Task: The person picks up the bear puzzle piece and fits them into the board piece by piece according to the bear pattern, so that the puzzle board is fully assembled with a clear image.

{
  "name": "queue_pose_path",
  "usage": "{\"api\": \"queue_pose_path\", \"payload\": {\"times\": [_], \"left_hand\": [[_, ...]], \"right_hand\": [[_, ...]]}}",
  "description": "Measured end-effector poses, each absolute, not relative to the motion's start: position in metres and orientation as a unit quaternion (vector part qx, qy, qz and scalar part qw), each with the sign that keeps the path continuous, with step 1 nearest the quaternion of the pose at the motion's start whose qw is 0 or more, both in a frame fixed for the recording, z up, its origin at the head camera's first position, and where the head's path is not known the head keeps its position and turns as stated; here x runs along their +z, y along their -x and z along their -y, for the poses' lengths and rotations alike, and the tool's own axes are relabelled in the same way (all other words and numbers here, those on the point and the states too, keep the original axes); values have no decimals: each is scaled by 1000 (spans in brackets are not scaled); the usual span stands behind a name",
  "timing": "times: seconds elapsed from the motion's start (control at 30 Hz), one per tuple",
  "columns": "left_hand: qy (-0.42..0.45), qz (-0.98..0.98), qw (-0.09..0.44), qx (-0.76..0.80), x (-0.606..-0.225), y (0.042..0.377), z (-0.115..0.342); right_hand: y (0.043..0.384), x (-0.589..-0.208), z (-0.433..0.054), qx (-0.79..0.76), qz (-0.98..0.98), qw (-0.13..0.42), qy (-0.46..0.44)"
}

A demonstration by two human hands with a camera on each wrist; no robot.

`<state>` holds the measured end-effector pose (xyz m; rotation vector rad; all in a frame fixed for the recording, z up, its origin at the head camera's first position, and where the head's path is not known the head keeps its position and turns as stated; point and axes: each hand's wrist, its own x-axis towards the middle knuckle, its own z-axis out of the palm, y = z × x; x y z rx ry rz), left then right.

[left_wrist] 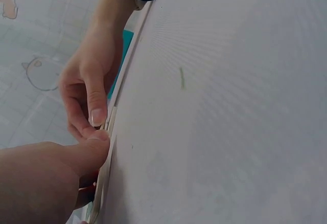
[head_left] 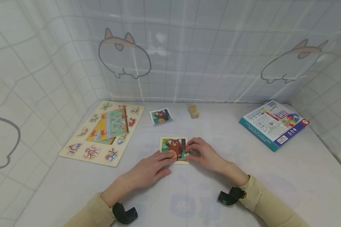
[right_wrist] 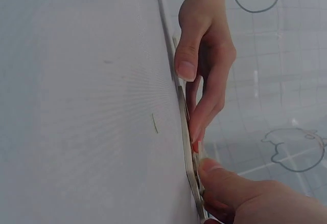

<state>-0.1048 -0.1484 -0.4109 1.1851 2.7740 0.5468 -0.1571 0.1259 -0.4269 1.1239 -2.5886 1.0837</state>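
Observation:
A small bear jigsaw puzzle (head_left: 174, 145) in a pale wooden frame lies flat on the table between the two hands. My left hand (head_left: 150, 168) rests its fairly straight fingers on the lower left of the picture. At the right side, my right hand (head_left: 206, 154) pinches a puzzle piece (head_left: 185, 154) between thumb and fingers. Seen from the right wrist, that piece's thin edge (right_wrist: 200, 148) stands tilted above the frame, right by the thumb. The left fingertips press close beside it.
Behind the puzzle lie a bear picture card (head_left: 161, 116) and a small wooden block (head_left: 193, 111). A sea-animal board (head_left: 74, 154) with colourful picture panels on it lies at left. A boxed toy set (head_left: 272, 124) sits at right. Tile-patterned sheeting (head_left: 182, 63) surrounds the table.

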Motion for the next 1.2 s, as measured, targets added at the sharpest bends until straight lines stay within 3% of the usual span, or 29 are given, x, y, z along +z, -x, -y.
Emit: {"api": "queue_pose_path", "payload": {"times": [0.17,0.7,1.2], "left_hand": [[-390,-904,32,170,-410,105,148],[-353,-912,95,186,-408,101,143],[-373,-909,85,165,-411,102,141]], "right_hand": [[156,-425,-125,349,859,56,-371],[153,-426,-124,338,871,49,-352],[153,-426,-125,346,868,48,-352]]}}
